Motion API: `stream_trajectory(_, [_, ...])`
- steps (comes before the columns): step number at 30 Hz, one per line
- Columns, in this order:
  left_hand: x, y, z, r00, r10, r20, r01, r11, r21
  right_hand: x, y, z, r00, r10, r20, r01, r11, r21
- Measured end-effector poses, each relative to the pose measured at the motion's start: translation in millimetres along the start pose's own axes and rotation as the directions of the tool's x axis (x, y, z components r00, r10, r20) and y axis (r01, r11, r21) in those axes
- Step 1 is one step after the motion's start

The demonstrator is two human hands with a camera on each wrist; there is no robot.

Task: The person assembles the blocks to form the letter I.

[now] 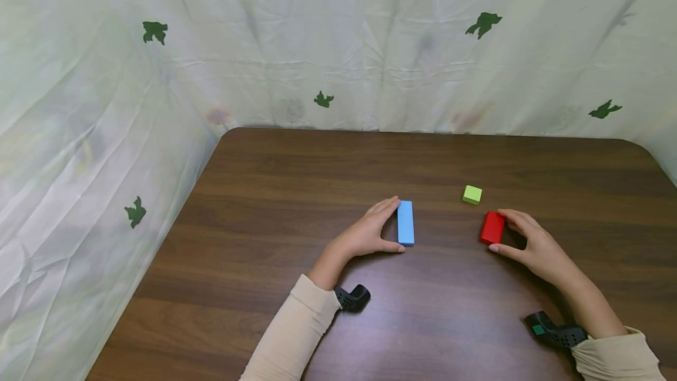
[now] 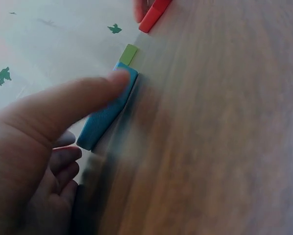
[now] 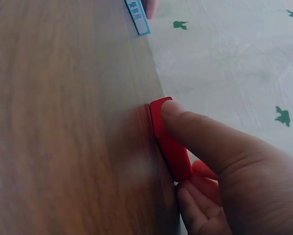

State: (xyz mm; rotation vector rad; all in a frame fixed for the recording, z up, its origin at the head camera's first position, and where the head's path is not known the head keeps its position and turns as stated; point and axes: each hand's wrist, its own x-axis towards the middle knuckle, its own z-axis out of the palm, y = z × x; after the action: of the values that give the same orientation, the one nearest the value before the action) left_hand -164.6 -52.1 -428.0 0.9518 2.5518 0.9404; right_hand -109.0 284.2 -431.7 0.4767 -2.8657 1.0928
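Note:
A long blue block (image 1: 406, 223) lies on the table, pinched lengthwise by my left hand (image 1: 370, 233), thumb at its near end and fingertips at its far end. In the right wrist view, printed characters show on a side of the blue block (image 3: 136, 17). My right hand (image 1: 536, 246) pinches a shorter red block (image 1: 492, 228) the same way, its thumb against the near end (image 3: 158, 115). The red block stands slightly tilted in direction, its far end turned right. A small light green block (image 1: 472, 194) sits beyond and between both hands, touched by neither.
Everything rests on a brown wood-grain table (image 1: 238, 204) with rounded far corners. Behind it hangs a pale curtain (image 1: 349, 28) with dark green leaf-like patches. Black wrist devices (image 1: 353, 298) are worn on both arms.

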Motion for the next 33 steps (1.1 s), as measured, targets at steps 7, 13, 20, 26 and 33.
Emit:
stream_trajectory(7, [-1.0,-1.7,-0.1,0.999,-0.012,-0.042,0.012,1.0,-0.006,0.3,0.1,-0.1,1.0,0.01,-0.004,-0.009,1.0,0.019])
stream_trajectory(13, [-0.7,-0.9,-0.1,0.999,-0.012,-0.047,0.012,1.0,0.011,1.3,-0.4,-0.2,1.0,0.013,-0.022,-0.012,0.999,0.045])
stream_trajectory(20, [-1.2,-0.6,0.5,0.999,-0.017,-0.034,0.017,1.0,0.013,1.3,-3.0,0.6,0.999,-0.001,-0.054,0.004,0.998,0.06])
stream_trajectory(26, [-1.4,-1.2,0.7,0.999,-0.008,-0.032,0.009,1.0,0.022,2.8,-9.2,0.3,0.994,-0.034,-0.102,0.042,0.997,0.072])
stream_trajectory(33, [-1.0,-1.5,1.0,0.999,-0.005,-0.032,0.006,1.0,0.023,3.9,-18.4,2.2,0.986,-0.077,-0.145,0.086,0.995,0.054])
